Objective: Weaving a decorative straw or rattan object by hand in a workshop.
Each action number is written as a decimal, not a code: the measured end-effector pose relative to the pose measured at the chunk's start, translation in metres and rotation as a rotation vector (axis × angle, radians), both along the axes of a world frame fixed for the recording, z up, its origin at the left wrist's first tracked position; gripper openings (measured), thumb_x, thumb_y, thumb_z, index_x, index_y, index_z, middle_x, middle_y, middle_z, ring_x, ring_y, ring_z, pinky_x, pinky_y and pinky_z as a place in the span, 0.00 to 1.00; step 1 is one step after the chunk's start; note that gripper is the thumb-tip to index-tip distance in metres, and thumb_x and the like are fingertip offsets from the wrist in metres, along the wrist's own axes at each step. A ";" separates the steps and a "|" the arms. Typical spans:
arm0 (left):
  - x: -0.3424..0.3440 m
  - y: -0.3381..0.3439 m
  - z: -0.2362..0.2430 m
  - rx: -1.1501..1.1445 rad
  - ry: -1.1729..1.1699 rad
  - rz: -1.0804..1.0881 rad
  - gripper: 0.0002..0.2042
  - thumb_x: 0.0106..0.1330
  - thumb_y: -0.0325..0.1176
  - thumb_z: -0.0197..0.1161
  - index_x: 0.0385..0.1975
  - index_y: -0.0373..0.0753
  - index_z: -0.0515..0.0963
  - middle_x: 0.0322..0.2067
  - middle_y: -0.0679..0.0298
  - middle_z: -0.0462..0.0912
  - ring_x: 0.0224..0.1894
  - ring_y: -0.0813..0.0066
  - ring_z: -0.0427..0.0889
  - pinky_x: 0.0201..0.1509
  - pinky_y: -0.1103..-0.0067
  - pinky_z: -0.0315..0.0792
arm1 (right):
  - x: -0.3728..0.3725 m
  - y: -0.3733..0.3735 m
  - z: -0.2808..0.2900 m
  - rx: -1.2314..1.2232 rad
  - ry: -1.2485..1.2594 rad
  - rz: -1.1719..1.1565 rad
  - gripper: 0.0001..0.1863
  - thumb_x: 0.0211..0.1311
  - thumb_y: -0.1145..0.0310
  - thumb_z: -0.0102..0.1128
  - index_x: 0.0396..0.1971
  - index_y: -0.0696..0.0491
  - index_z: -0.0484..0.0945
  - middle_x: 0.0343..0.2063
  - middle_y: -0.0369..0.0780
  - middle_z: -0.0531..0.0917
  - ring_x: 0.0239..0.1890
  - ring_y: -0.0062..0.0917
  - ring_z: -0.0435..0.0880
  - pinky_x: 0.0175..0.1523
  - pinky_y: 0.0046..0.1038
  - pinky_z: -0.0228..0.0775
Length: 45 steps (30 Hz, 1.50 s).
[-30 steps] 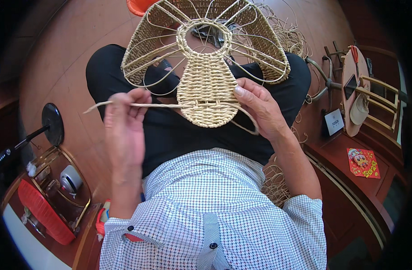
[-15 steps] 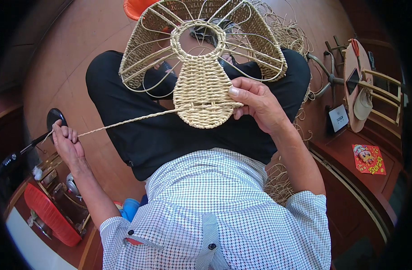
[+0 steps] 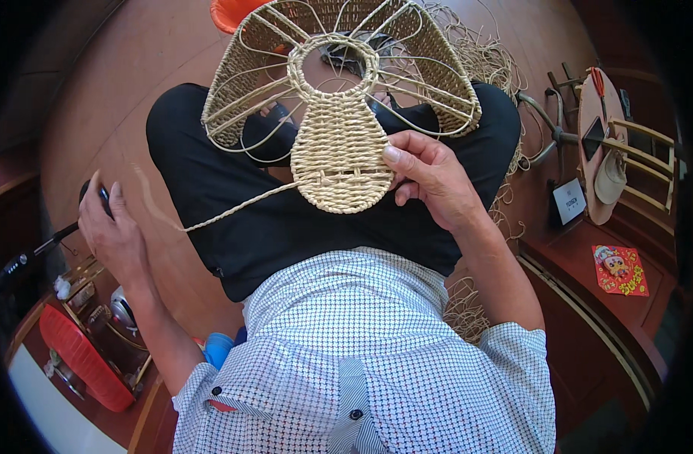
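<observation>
A straw-coloured woven piece rests over my lap: a rounded, tightly woven panel (image 3: pixel 341 151) joins an open ring (image 3: pixel 292 69), with wire spokes fanning out to a curved woven wall (image 3: pixel 229 83). My right hand (image 3: pixel 429 172) pinches the panel's right edge between thumb and fingers. From the panel's lower left runs a twisted straw cord (image 3: pixel 240 206), its loose end blurred in the air over the floor. Off to the left, apart from the cord, my left hand (image 3: pixel 115 227) is open with fingers spread and holds nothing.
Loose straw cord (image 3: pixel 482 60) lies heaped behind my right knee. An orange-red tub (image 3: pixel 229 13) stands at the far side. To the right are a round board (image 3: pixel 591 136) with a cap (image 3: pixel 610 174) and a wooden rack. A red basket (image 3: pixel 85 359) is at lower left, near a black-handled pole (image 3: pixel 40 251).
My left hand has let go of the cord's end, and its fingers have spread. The cord, stretched taut before, now sags and its end swings. My right hand keeps its grip.
</observation>
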State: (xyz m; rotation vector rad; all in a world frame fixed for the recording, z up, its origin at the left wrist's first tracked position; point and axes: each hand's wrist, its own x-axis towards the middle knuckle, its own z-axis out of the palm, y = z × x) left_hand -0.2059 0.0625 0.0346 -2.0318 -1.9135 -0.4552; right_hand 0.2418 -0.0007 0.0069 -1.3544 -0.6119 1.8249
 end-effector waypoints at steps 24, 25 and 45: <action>0.144 -0.041 -0.017 -1.087 -1.403 -0.259 0.10 0.80 0.33 0.62 0.47 0.32 0.84 0.33 0.77 0.80 0.34 0.93 0.71 0.39 0.88 0.65 | -0.034 -0.015 0.014 0.013 0.023 -0.183 0.31 0.66 0.77 0.70 0.66 0.61 0.67 0.39 0.36 0.85 0.35 0.13 0.82 0.38 0.18 0.77; 0.144 -0.041 -0.018 -1.081 -1.400 -0.253 0.10 0.80 0.33 0.62 0.47 0.32 0.84 0.33 0.77 0.80 0.34 0.93 0.71 0.39 0.88 0.65 | -0.035 -0.014 0.014 -0.005 0.008 -0.179 0.31 0.65 0.78 0.70 0.66 0.60 0.67 0.40 0.36 0.85 0.36 0.13 0.82 0.37 0.18 0.77; 0.164 -0.056 -0.036 -1.299 -2.044 -0.019 0.10 0.82 0.36 0.59 0.49 0.36 0.75 0.27 0.71 0.79 0.19 0.92 0.65 0.21 0.90 0.59 | -0.071 -0.018 0.037 0.920 -1.201 0.213 0.17 0.53 0.72 0.78 0.45 0.46 0.89 0.33 0.32 0.81 0.39 0.28 0.79 0.45 0.33 0.63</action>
